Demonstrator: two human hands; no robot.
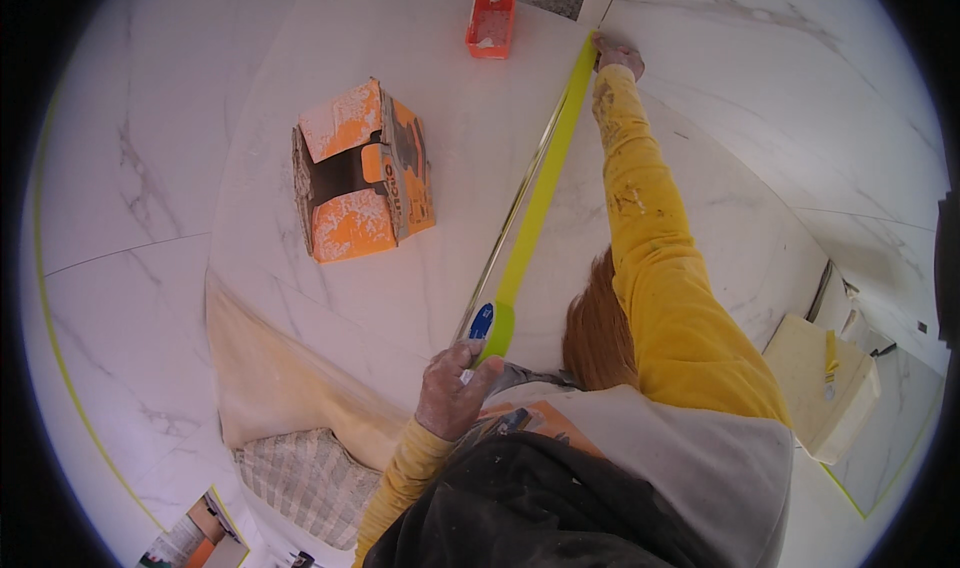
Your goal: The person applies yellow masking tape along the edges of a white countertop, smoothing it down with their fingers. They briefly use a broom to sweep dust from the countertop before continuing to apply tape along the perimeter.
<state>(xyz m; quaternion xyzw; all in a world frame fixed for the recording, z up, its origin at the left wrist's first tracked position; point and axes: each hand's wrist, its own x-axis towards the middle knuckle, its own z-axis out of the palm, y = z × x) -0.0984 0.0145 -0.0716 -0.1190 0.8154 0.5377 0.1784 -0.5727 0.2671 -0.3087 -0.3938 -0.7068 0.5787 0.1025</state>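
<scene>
Already the yellow-green masking tape strip [540,193] is running along the marble bench [380,38] edge; left hand [452,393] is gripping the tape roll [490,330], right hand [618,56] pressing its far end flat.

The scene is bright and evenly lit by soft, diffuse light, so the white marble tiles [140,198] read pale and slightly washed, strongest toward 1 o'clock. Shadows are faint: a weak grey one sits beside the orange box [362,173] on its 9 o'clock side. No hard glare shows, only a thin gleam along the metal trim [510,213]. Fisheye distortion bends straight joints into curves near the rim, and a black vignette rings the circular picture. Focus is fair at centre, softer toward 7 o'clock.
</scene>
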